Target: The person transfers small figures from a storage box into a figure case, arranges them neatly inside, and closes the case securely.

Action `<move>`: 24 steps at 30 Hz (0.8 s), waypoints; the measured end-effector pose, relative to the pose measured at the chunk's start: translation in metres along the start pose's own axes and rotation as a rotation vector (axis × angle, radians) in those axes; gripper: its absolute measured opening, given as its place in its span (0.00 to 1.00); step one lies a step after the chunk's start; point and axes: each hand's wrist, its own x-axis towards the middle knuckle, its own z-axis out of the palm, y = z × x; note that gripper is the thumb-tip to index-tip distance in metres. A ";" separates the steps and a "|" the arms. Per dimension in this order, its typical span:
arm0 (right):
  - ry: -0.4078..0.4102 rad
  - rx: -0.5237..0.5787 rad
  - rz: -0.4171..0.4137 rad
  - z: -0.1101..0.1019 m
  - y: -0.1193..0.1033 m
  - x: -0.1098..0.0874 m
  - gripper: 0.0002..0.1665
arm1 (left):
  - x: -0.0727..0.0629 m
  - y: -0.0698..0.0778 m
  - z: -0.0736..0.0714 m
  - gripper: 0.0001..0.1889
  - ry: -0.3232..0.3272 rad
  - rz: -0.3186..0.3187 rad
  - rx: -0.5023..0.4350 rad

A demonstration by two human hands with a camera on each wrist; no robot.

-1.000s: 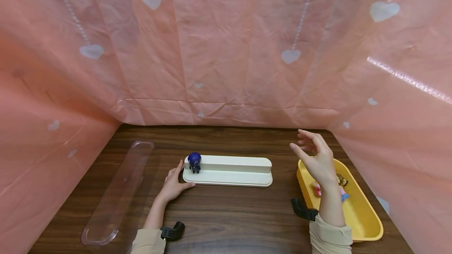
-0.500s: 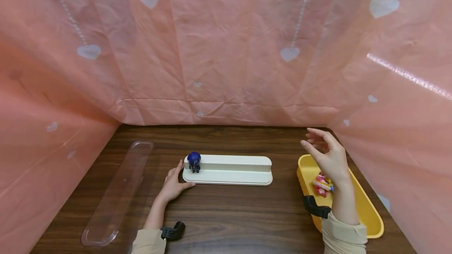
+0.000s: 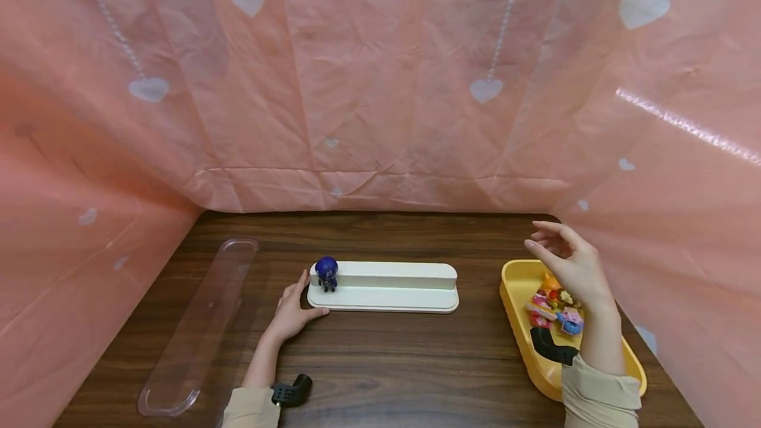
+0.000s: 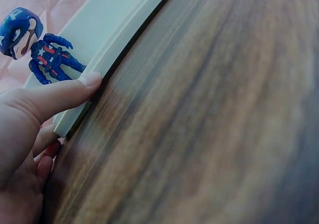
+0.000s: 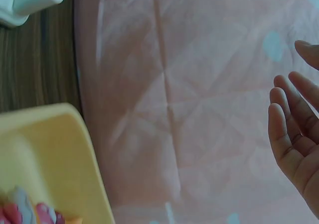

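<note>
A white two-step display stand (image 3: pixel 392 297) lies on the dark wood table. At its left end stands a small blue helmeted figurine (image 3: pixel 326 274), upright on the lower step. My left hand (image 3: pixel 291 314) grips that end, the thumb (image 4: pixel 89 80) on the front edge and the fingers at the short side, partly hidden. My right hand (image 3: pixel 573 269) hovers above the far part of a yellow tray (image 3: pixel 516 322), fingers loosely bent with nothing between them. Several colourful small figurines (image 3: pixel 545 306) lie in the tray, partly behind the right wrist.
A long clear plastic cover (image 3: pixel 202 329) lies slantwise at the left of the table (image 3: pixel 404 368). Pink heart-patterned cloth (image 3: pixel 380 98) encloses the back and both sides. Black wrist cameras (image 3: pixel 291 390) are strapped on both wrists.
My right hand has moved rightward over the tray, uncovering more of the figurines in it. The left hand, the stand and the blue figurine have stayed in place.
</note>
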 end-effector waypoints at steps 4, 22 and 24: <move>-0.041 -0.025 0.023 -0.007 0.008 -0.001 0.24 | 0.000 -0.001 0.000 0.57 0.004 0.002 0.005; -0.255 -0.072 0.074 -0.019 0.054 0.000 0.27 | 0.001 -0.002 0.001 0.57 -0.003 0.009 0.007; -0.275 -0.099 0.083 -0.020 0.058 0.000 0.27 | 0.001 -0.002 0.001 0.57 -0.005 0.008 0.006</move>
